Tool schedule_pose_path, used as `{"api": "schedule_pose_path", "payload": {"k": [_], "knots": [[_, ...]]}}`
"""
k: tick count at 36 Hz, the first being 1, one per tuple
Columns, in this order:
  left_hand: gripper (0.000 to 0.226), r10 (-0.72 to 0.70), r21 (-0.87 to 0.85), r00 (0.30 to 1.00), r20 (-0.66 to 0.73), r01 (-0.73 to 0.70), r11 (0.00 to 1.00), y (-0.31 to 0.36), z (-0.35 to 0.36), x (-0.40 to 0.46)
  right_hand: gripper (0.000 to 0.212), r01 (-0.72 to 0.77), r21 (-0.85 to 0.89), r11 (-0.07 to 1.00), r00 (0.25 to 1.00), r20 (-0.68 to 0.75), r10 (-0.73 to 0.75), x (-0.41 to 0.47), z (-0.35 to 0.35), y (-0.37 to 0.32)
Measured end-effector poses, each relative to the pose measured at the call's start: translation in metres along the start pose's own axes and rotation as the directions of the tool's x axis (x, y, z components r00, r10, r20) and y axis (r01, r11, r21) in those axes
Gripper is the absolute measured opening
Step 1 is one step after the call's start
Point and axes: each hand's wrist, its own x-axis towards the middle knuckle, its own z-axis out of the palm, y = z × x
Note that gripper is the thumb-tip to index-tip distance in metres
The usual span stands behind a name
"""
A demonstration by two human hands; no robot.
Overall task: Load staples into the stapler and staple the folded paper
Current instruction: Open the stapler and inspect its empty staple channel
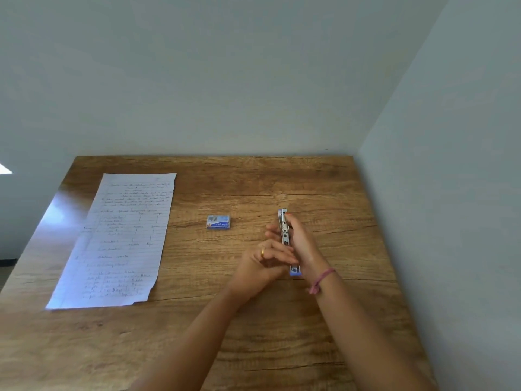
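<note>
A slim metal stapler (285,232) with a blue end is held lengthwise above the wooden table (253,320), right of centre. My right hand (303,245) grips it along its right side. My left hand (265,259), wearing a gold ring, has its fingers closed against the stapler's left side near the blue end. A small blue staple box (219,222) lies on the table to the left of my hands. Further left lies a lined handwritten paper sheet (124,244), flat and unfolded.
The table stands in a corner, with a pale wall behind (225,80) and another on the right (451,165). The table's left edge runs diagonally past the paper. A pink band is on my right wrist (321,279).
</note>
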Motion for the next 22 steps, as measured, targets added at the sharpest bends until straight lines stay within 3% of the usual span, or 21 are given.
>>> {"api": "schedule_pose_path", "payload": {"k": [3,5,8,10,12,14,16,19,22], "knots": [[0.031,0.023,0.113,0.997,0.074,-0.031,0.993,0.004,-0.003,-0.003,0.043,0.046,-0.039,0.998,0.999,-0.008,-0.046,0.001,0.004,-0.001],[0.035,0.038,0.101,0.996,0.086,-0.047,0.994,0.006,-0.007,-0.005,0.04,0.062,-0.061,0.996,0.998,-0.018,-0.063,0.003,0.006,0.0],[0.03,-0.09,-0.151,0.991,-0.104,0.073,0.986,0.011,-0.009,-0.009,0.038,0.066,-0.048,0.997,0.998,0.018,-0.065,0.004,0.009,0.001],[0.027,-0.243,-0.356,0.939,-0.243,0.147,0.923,0.013,-0.009,-0.009,0.038,0.086,-0.053,0.995,0.995,0.051,-0.083,0.005,0.01,0.001],[0.018,-0.398,-0.459,0.874,-0.281,0.242,0.855,0.013,-0.01,-0.005,0.039,0.126,-0.084,0.988,0.99,0.068,-0.121,0.005,0.012,0.0],[0.01,-0.521,-0.48,0.818,-0.242,0.366,0.797,0.014,-0.01,-0.001,0.04,0.15,-0.078,0.986,0.986,0.081,-0.143,0.005,0.014,-0.001],[0.027,-0.575,-0.463,0.796,-0.188,0.444,0.767,0.013,-0.009,0.003,0.042,0.161,-0.094,0.982,0.984,0.095,-0.152,0.005,0.017,-0.002],[0.039,-0.573,-0.462,0.807,-0.145,0.457,0.76,0.011,-0.006,0.01,0.045,0.172,-0.164,0.971,0.983,0.095,-0.158,0.005,0.02,-0.002],[0.031,-0.583,-0.559,0.802,-0.131,0.425,0.712,0.009,-0.007,0.017,0.044,0.176,-0.172,0.969,0.982,0.096,-0.161,0.006,0.021,-0.003]]}}
